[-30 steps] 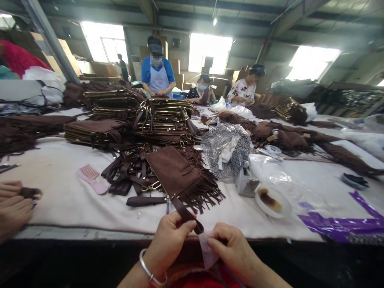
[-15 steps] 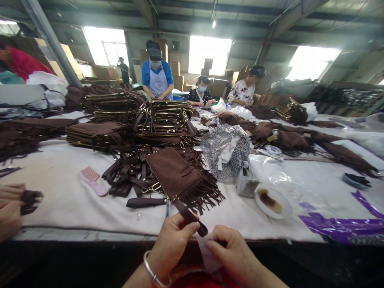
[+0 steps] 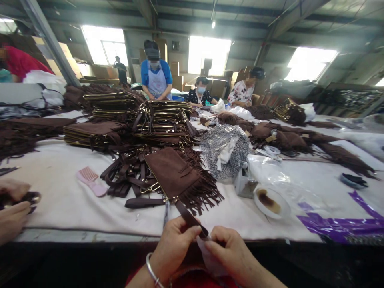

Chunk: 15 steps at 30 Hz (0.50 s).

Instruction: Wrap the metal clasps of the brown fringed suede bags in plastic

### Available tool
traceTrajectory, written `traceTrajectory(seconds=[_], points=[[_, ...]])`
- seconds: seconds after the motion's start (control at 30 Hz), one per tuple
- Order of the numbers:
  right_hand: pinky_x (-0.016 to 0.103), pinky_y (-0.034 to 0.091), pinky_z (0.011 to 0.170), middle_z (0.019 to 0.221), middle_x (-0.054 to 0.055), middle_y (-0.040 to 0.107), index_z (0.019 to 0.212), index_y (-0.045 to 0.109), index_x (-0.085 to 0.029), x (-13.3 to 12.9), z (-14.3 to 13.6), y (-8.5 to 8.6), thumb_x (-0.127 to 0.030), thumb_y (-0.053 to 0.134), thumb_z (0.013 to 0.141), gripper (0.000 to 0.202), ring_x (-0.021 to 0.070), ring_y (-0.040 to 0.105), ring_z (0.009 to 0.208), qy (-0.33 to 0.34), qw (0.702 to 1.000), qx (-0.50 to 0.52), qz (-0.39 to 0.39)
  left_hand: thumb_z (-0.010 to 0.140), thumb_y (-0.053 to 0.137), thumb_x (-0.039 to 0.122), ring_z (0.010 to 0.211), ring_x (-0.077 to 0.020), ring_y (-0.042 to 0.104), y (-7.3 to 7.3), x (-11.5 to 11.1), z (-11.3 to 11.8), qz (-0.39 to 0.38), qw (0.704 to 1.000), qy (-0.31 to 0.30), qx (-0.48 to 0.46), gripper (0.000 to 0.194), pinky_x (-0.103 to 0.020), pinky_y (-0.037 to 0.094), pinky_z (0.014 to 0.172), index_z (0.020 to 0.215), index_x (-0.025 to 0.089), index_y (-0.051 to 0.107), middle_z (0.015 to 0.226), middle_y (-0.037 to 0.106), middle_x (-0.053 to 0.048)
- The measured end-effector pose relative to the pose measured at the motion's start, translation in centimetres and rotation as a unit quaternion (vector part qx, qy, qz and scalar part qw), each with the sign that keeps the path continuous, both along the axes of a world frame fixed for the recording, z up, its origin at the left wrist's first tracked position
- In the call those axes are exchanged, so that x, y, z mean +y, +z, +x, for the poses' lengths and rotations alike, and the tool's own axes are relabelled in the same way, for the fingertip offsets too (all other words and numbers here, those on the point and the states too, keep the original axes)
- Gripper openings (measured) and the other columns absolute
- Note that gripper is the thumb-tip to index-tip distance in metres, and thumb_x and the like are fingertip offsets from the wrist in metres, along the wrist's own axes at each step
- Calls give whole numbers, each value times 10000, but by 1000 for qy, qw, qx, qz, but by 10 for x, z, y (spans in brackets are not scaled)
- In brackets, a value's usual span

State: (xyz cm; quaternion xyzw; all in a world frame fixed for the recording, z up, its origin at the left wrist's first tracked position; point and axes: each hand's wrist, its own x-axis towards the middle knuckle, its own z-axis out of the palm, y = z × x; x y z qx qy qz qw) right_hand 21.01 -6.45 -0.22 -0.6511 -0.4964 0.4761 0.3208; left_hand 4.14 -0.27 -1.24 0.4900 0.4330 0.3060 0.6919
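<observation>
My left hand (image 3: 177, 244) grips a dark brown wrist strap (image 3: 186, 214) between thumb and fingers, near its looped end. The strap runs up to a brown fringed pouch (image 3: 172, 172) lying flat on the table. My right hand (image 3: 226, 246) is closed on a thin white cloth (image 3: 207, 256), its fingertips right at the strap's looped end. The cloth hangs down below both hands and touches the strap. Beside the pouch lies a heap of brown straps (image 3: 129, 174) with gold clips. A pink comb (image 3: 91, 181) rests left of that heap.
Stacks of brown pouches (image 3: 163, 124) with gold zips stand behind. To the right are a white bowl (image 3: 271, 203) with brown liquid, a metal box (image 3: 245, 184) and purple plastic (image 3: 339, 228). A co-worker's hands (image 3: 13, 212) are at the left edge; other people work across the table.
My right hand has moved slightly left with the cloth, up against the strap's looped end. The co-worker's hands at left have shifted. The view has moved a little.
</observation>
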Motion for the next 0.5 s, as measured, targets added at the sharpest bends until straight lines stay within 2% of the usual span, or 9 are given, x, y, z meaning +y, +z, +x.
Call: traceTrajectory(seconds=[0.23, 0.5], points=[[228, 334, 534, 552, -35, 476, 565, 488, -174, -4, 7, -3, -288, 573, 717, 207, 111, 434, 564, -17, 1000, -4, -5, 718, 726, 297, 740, -215, 668, 6, -1, -7, -64, 997, 19, -31, 179, -344, 531, 742, 809, 145, 703, 787, 743, -70], [234, 373, 571, 577, -26, 511, 580, 521, -172, -2, 3, -2, -274, 571, 743, 199, 122, 472, 587, -9, 1000, -4, 8, 730, 707, 259, 728, -202, 644, 5, -4, -5, -34, 999, -13, -32, 134, -305, 507, 705, 780, 134, 714, 785, 740, -85]])
